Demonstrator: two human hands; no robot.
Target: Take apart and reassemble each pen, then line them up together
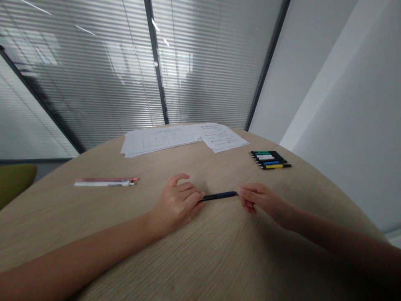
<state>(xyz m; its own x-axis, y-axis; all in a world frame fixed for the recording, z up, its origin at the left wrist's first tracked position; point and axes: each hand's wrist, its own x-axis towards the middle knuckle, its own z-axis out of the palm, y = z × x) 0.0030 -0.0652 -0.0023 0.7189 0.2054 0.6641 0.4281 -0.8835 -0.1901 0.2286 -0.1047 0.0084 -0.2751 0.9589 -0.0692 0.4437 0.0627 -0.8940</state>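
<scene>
A dark blue and black pen (pixel 221 195) lies sideways between my two hands, low over the wooden table (pixel 200 259). My left hand (pixel 180 200) pinches its left end between thumb and fingers, with one finger raised in a curl. At the other end, my right hand (pixel 255 196) has its fingertips closed on the pen's tip. Whatever is under the right fingertips is too small to make out. To the left rest a pink pen (pixel 105 179) and a white pen (pixel 103 183), side by side.
Several pens (pixel 266 157) with green, white, blue and yellow barrels lie in a tight row at the right. Printed paper sheets (pixel 163 140) are spread along the far edge, with another sheet (pixel 221 136) overlapping them. A green chair (pixel 15 182) stands at the left edge.
</scene>
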